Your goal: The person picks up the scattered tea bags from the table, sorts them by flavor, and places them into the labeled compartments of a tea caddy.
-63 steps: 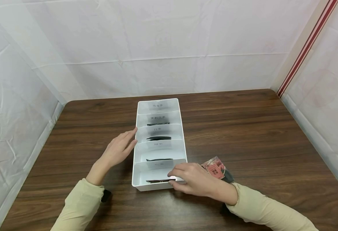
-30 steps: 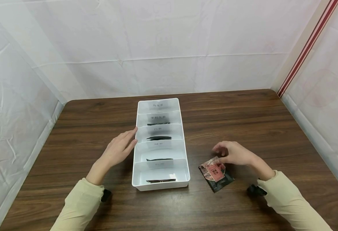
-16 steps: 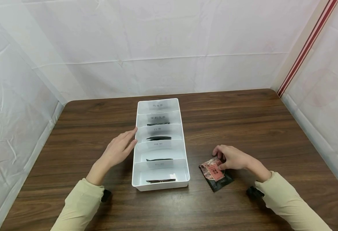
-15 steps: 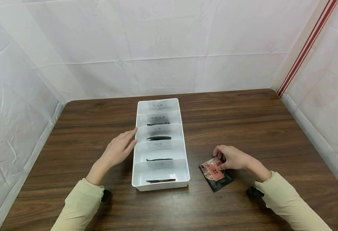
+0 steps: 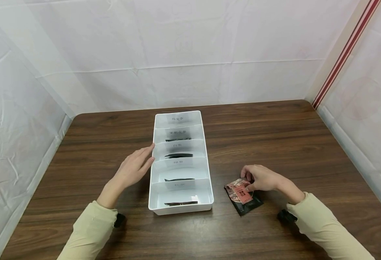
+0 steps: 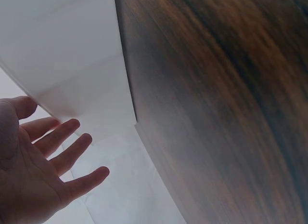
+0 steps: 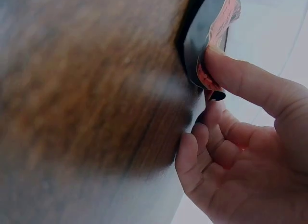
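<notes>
A tea sachet (image 5: 246, 207) with a dark back and a red label lies flat on the table, right of a white divided box (image 5: 180, 193). My right hand (image 5: 264, 179) pinches its upper right edge: in the right wrist view the thumb lies on the sachet (image 7: 198, 50) and curled fingers meet its edge. Along the box's left side, my left hand (image 5: 133, 167) rests its fairly straight fingertips against the rim. The left wrist view has that left hand (image 6: 41, 166) with spread fingers beside the box wall (image 6: 82, 55).
Inside the box, dark sachets (image 5: 179, 155) stand in several labelled compartments, one of them a single sachet (image 5: 181, 203) in the front compartment. The brown wooden table (image 5: 294, 141) is bordered by white sheeting (image 5: 190, 86) at the back and sides.
My right hand has left the box's front compartment, moved right and taken hold of the sachet's edge on the table. The left hand and the box have stayed put.
</notes>
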The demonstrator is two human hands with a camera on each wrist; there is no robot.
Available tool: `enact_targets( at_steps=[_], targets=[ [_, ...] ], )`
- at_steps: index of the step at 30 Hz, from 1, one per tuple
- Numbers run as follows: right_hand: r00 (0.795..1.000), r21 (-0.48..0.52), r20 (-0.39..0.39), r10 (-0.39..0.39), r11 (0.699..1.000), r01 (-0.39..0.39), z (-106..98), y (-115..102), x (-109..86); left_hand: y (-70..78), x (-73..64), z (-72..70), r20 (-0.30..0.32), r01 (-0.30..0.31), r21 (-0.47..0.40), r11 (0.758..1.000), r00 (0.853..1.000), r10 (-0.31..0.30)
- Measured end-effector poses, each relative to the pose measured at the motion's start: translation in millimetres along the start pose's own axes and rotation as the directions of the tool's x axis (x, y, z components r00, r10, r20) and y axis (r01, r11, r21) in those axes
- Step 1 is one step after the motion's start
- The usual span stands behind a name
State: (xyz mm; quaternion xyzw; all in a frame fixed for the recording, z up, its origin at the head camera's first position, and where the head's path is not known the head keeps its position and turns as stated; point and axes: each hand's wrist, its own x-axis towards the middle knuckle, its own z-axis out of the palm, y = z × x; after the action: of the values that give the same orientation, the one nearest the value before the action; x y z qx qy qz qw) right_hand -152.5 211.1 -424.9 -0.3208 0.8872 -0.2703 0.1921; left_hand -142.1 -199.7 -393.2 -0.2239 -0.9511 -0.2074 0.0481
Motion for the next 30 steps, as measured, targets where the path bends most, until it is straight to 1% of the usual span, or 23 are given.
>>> enact_targets(
  at_steps=[6, 9, 12, 15, 18, 22, 24, 25, 27, 30],
  targets=[
    [1.000, -0.021, -0.011, -0.020, 1.000, 0.020, -1, 1, -1.6, 0.1, 0.2, 0.0, 0.004, 0.000, -0.003, 1.000, 1.000, 0.000],
    [1.000, 0.009, -0.017, -0.023, 1.000, 0.023, -1, 4, -1.2, 0.1, 0.5, 0.0, 0.001, 0.000, -0.004, 1.000, 1.000, 0.000],
    [1.000, 0.078, -0.006, -0.028, 0.997, 0.028, -1, 7, -0.3, 0.1, 0.9, 0.4, 0.003, 0.000, -0.006, 1.000, 1.000, 0.000],
    [0.999, 0.160, 0.000, -0.041, 0.986, 0.040, -3, 10, -0.4, 0.2, 1.0, 0.8, 0.007, 0.000, -0.009, 1.000, 1.000, 0.000],
    [0.999, 0.229, -0.029, -0.043, 0.972, 0.048, -7, 12, -1.4, 0.4, 0.9, 0.9, 0.010, 0.003, -0.009, 1.000, 1.000, -0.003],
    [0.995, 0.356, -0.097, -0.004, 0.934, 0.039, -17, 9, -5.1, 0.6, 0.8, 0.7, 0.012, 0.005, -0.007, 1.000, 1.000, -0.005],
    [0.989, 0.392, -0.148, 0.018, 0.919, 0.041, -23, 5, -7.6, 0.7, 0.8, 0.5, 0.012, 0.006, -0.007, 1.000, 1.000, -0.006],
    [0.983, 0.393, -0.182, 0.024, 0.918, 0.050, -25, 2, -8.8, 0.7, 0.8, 0.5, 0.011, 0.006, -0.006, 1.000, 1.000, -0.006],
    [0.967, 0.384, -0.254, 0.028, 0.920, 0.075, -31, -5, -11.2, 0.7, 0.7, 0.5, 0.009, 0.006, -0.005, 1.000, 1.000, -0.006],
    [0.928, 0.347, -0.373, 0.026, 0.931, 0.113, -37, -21, -14.8, 0.7, 0.5, 0.6, 0.006, 0.005, -0.004, 1.000, 1.000, -0.005]
  ],
)
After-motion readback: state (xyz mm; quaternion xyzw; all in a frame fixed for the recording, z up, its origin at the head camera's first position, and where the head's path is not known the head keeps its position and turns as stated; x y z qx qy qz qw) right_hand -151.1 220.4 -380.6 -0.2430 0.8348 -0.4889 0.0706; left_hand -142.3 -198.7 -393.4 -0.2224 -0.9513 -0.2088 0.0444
